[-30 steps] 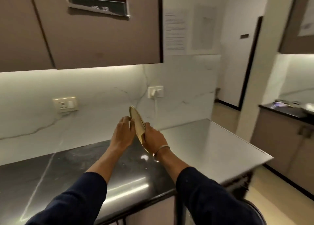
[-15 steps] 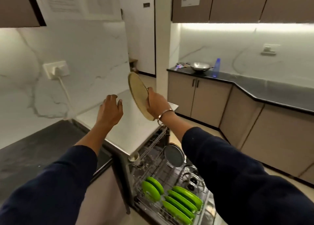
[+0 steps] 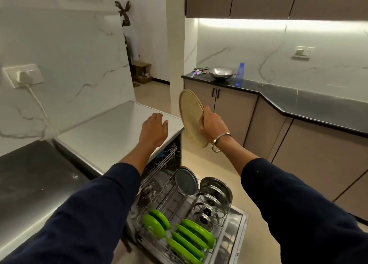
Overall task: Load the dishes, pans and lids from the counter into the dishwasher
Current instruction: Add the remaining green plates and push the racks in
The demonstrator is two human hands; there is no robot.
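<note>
Right hand (image 3: pixel 213 124) grips the tan plate (image 3: pixel 190 114) by its rim, plate on edge, held in the air. Rack (image 3: pixel 173 200) lies straight below (green plates and lids already slotted). Left hand (image 3: pixel 153 130) loose, holding nothing, above the counter (image 3: pixel 111 128), farther from the plate.

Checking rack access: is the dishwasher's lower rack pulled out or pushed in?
Pulled out. The rack sits over the open door, with green plates and lids exposed.
</note>
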